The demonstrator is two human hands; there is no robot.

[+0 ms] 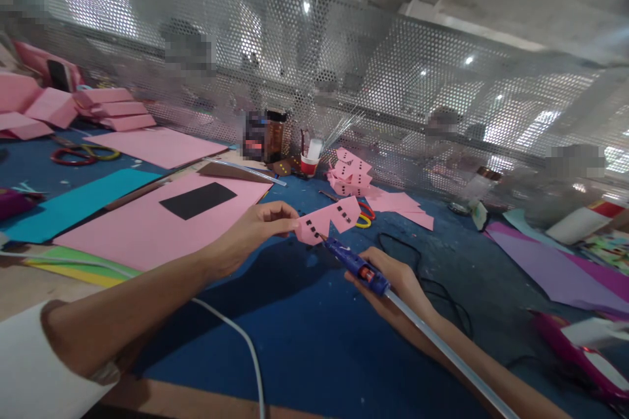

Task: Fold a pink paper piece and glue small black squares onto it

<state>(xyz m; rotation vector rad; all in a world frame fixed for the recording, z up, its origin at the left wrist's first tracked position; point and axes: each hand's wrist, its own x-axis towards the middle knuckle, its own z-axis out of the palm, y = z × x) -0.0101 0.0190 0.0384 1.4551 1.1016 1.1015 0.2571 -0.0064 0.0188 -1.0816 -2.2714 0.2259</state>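
Note:
Between the thumb and fingers of my left hand (268, 226) is the left end of a pink paper cutout (328, 219), notched in the middle and marked with small black squares. My right hand (393, 275) is wrapped round a blue glue gun (351, 260). A long clear glue stick (442, 347) sticks out of the gun's back end. The nozzle is at the cutout's lower edge, near the black squares; whether it touches the paper I cannot tell. Both hands are above the blue tabletop (304, 340).
Pink sheets (122, 229) lie at left, one bearing a black paper rectangle (199, 200). Behind the cutout are red-and-yellow scissors (364, 215), similar pink cutouts (348, 173) and a red cup (309, 163). A white cable (248, 334) crosses the front. A perforated metal screen (344, 65) stands behind.

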